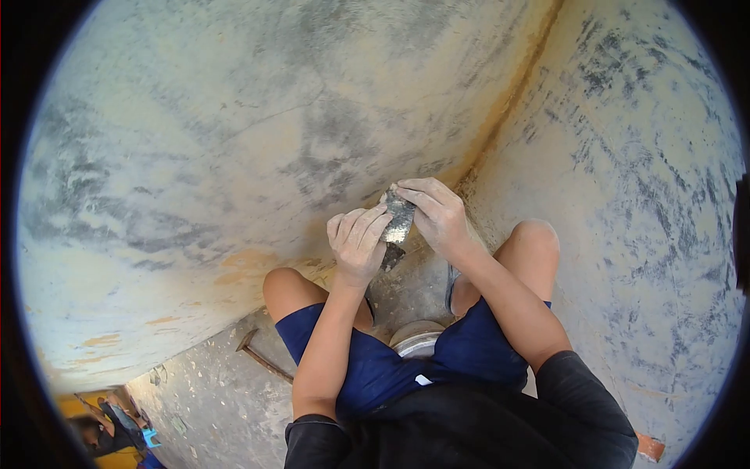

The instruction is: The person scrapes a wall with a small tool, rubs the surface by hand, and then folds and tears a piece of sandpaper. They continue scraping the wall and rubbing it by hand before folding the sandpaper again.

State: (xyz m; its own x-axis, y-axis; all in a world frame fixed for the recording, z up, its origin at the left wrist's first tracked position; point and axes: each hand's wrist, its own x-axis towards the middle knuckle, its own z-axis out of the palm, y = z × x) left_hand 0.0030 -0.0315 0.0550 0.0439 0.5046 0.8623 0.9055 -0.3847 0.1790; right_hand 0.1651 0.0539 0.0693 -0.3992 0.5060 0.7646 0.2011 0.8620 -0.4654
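Observation:
Between my two dusty hands is a worn, dark grey piece of sandpaper (399,219) with whitish, shiny patches on its face. My left hand (360,241) has its fingers closed over the sheet's left edge. A darker flap of it shows below those fingers. My right hand (439,215) pinches the upper right edge between thumb and fingers. The sheet is held above my knees, in front of the corner where two patchy walls meet. Parts of both palms are hidden.
The left wall (195,156) and the right wall (641,195) close in around me. A hammer-like tool (264,357) lies on the dusty floor (211,399) at left. The pale rim of a bucket (418,338) shows between my thighs. Another person (109,426) is at lower left.

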